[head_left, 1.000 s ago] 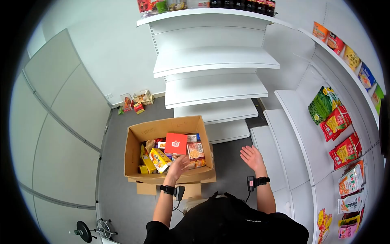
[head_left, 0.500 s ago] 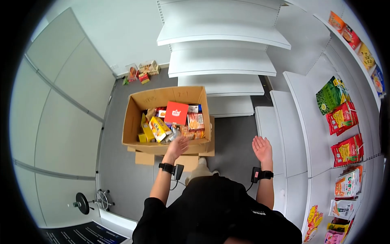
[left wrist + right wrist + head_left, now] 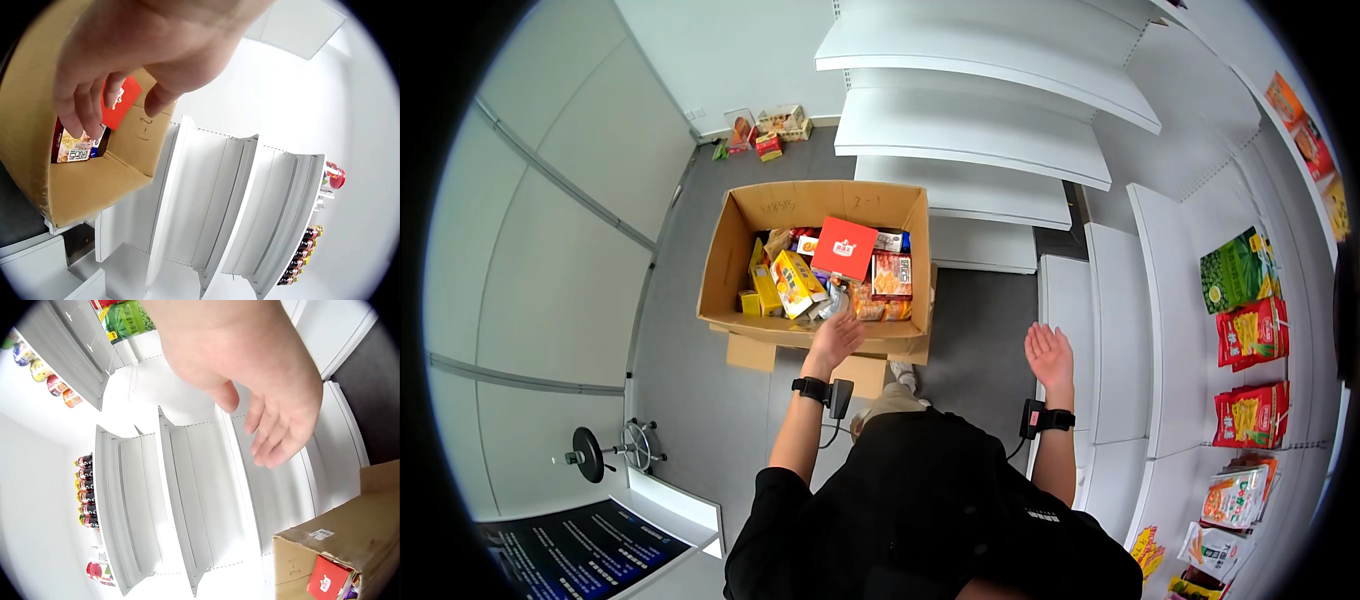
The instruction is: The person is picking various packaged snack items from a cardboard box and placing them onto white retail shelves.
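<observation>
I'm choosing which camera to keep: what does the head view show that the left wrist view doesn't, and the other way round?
Only the head view: the right hand, red-and-yellow plastic snack bags, and a black round-topped stool.

Only the left wrist view: a row of dark bottles and a red-lidded jar.

Both: the left hand, the open brown cardboard box, the red square carton inside it, and white shelves.

The grey floor (image 3: 988,315) bears an open cardboard box (image 3: 820,203) and, by the wall (image 3: 730,60), small packages (image 3: 769,147).
</observation>
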The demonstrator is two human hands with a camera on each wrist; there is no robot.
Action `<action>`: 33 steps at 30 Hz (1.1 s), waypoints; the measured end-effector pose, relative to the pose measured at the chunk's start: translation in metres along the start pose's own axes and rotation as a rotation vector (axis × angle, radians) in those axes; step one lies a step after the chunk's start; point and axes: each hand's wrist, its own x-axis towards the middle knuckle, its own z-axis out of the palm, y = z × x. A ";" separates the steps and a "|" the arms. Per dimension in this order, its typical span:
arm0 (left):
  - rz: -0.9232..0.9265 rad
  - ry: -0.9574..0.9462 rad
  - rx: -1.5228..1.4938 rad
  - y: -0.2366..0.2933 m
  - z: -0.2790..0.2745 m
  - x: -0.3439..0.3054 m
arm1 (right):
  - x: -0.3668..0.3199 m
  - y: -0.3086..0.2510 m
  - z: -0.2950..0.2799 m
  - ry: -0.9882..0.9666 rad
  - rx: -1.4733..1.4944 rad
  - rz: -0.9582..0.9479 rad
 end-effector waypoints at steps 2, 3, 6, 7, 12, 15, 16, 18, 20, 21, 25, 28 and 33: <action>0.003 0.023 -0.034 0.006 -0.001 0.005 | 0.012 -0.001 0.010 -0.003 0.002 0.001; 0.006 0.032 -0.048 0.009 -0.003 0.010 | 0.020 -0.002 0.014 -0.009 0.012 0.005; 0.023 0.056 -0.090 0.020 -0.011 0.032 | 0.040 -0.007 0.030 -0.017 0.031 0.015; 0.023 0.068 -0.101 0.025 -0.010 0.041 | 0.046 -0.009 0.038 -0.016 0.026 0.018; 0.061 0.213 -0.274 0.054 -0.008 0.091 | 0.082 -0.015 0.075 0.010 -0.030 0.028; 0.059 0.269 -0.285 0.074 -0.009 0.132 | 0.098 -0.019 0.094 0.021 -0.046 0.024; 0.062 0.288 -0.271 0.083 -0.014 0.146 | 0.104 -0.016 0.099 0.020 -0.044 0.025; 0.039 0.309 -0.256 0.095 -0.024 0.182 | 0.114 -0.018 0.110 0.009 -0.047 0.019; 0.045 0.344 -0.198 0.099 -0.038 0.210 | 0.119 -0.015 0.112 -0.002 -0.042 0.025; 0.054 0.358 -0.170 0.100 -0.041 0.218 | 0.118 -0.015 0.112 0.032 -0.048 0.029; 0.025 0.481 -0.153 0.114 -0.021 0.212 | 0.131 -0.010 0.114 0.094 -0.057 0.047; 0.022 0.414 -0.127 0.109 -0.039 0.234 | 0.138 -0.008 0.113 0.124 -0.087 0.070; -0.020 0.372 0.036 0.103 -0.068 0.258 | 0.148 -0.007 0.127 0.150 -0.137 0.071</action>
